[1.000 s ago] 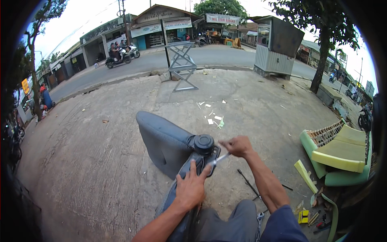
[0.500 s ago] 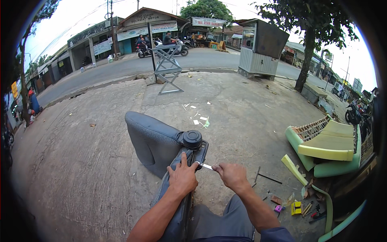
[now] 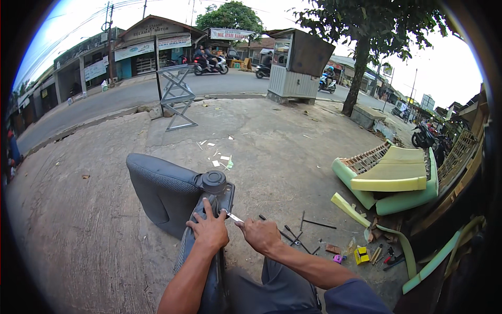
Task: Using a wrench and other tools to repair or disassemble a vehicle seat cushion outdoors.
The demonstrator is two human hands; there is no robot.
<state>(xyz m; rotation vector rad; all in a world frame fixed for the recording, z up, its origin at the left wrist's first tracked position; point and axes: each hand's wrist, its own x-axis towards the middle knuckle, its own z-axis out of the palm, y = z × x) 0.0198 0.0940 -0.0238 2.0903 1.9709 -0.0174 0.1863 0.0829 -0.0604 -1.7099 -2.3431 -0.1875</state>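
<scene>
A dark grey car seat (image 3: 162, 186) with patterned fabric stands tilted in front of my legs. At its hinge are a round black knob (image 3: 214, 180) and a black metal bracket (image 3: 228, 197). My left hand (image 3: 210, 230) lies on the seat's side just below the knob, fingers spread, the thumb side near the bracket. In my closed right hand (image 3: 261, 235) is a silver wrench (image 3: 234, 216). Its far end meets the seat beside the bracket, close to my left fingertips; the fastener there is too small to make out.
Right on the concrete lie black rods and a cross-shaped tool (image 3: 296, 241), a yellow box (image 3: 361, 255) and a purple item (image 3: 339, 259). Beyond them rests a stripped seat frame with green and yellow foam (image 3: 389, 182). A metal folding stand (image 3: 179, 97) stands near the road, where motorbikes pass.
My view has swung to the right, so the seat and hands appear further left. The wrench's handle end has come round toward me, with my right hand on it. My left hand stays on the seat.
</scene>
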